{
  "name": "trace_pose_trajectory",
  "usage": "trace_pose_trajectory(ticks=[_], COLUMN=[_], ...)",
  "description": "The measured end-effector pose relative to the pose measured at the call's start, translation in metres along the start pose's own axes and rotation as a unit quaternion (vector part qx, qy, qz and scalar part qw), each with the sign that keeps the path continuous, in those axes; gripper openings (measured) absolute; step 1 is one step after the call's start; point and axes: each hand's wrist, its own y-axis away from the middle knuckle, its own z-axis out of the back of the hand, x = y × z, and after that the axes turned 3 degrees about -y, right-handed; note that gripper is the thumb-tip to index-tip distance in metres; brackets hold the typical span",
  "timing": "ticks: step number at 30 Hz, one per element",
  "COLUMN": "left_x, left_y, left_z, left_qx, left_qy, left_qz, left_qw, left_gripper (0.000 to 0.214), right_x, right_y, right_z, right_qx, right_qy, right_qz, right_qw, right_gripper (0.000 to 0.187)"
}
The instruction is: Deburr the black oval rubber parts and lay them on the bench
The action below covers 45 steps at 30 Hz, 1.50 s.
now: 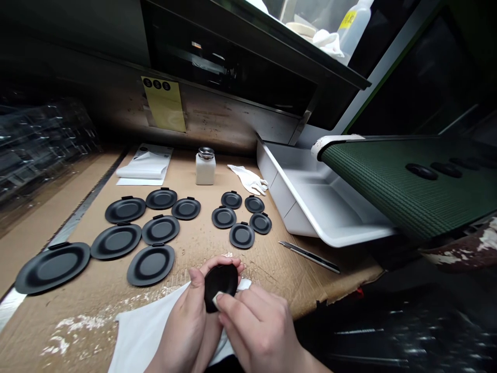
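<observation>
My left hand (186,321) cradles a black oval dish-shaped part (220,282), its thumb at the near left and its fingers curled behind the far rim. Pinched in my right hand (260,321) is a small white piece of cloth (216,299), which touches the lower part of the black surface. Beneath both hands a white cloth (143,324) lies on the cardboard. Similar black parts, each with a small tab, lie beyond: several larger ones (150,264) to the left and several smaller ones (242,235) closer to the middle.
A cardboard sheet (198,235) covers the table. At the back are papers (145,165), a white pump bottle (205,167) and a white glove (250,180). A utility knife (309,256) lies before a grey bin (289,199). The green conveyor (382,178) carries black parts (421,171).
</observation>
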Motion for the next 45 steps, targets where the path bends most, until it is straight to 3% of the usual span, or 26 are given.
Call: trace_pose_trajectory(ticks=[3,7,13,21,23,26,29,33,40,45], left_x=[0.000,-0.002,-0.005,-0.006,-0.007,-0.012,-0.014,-0.010,-0.002,-0.002], left_y=[-0.001,-0.002,0.001,-0.002,-0.001,0.001,0.001,-0.001,-0.001,-0.001], left_z=[-0.001,-0.002,-0.003,-0.002,-0.003,-0.004,-0.005,-0.002,0.003,0.002], left_qx=[0.005,0.011,0.020,0.022,0.007,-0.003,0.003,0.029,0.043,0.051], left_qy=[0.022,0.049,0.039,0.032,0.040,0.060,0.073,0.083,0.043,0.021], left_qz=[-0.006,0.005,0.034,0.043,0.057,0.083,0.097,0.079,0.051,0.037], left_qw=[1.000,0.999,0.998,0.998,0.998,0.995,0.993,0.993,0.997,0.998], left_gripper=[0.041,0.040,0.041,0.039,0.038,0.040,0.044,0.051,0.043,0.040], right_x=[-0.017,-0.038,-0.028,-0.045,-0.056,-0.073,-0.082,-0.071,-0.042,-0.038], right_y=[0.003,0.002,-0.003,-0.023,-0.021,-0.007,0.010,0.014,-0.022,-0.024], right_z=[0.011,0.031,0.025,0.023,0.029,0.040,0.045,0.042,0.031,0.026], right_qx=[0.010,-0.040,0.044,0.029,-0.005,-0.084,-0.078,-0.038,0.025,0.042], right_qy=[0.007,0.035,0.027,0.073,0.040,-0.014,-0.023,-0.031,-0.044,-0.038], right_qz=[-0.030,-0.076,0.038,0.067,0.034,-0.069,-0.102,-0.055,0.062,0.045], right_qw=[0.999,0.996,0.998,0.995,0.999,0.994,0.991,0.997,0.997,0.997], right_gripper=[0.018,0.020,0.019,0.019,0.020,0.022,0.022,0.023,0.021,0.019])
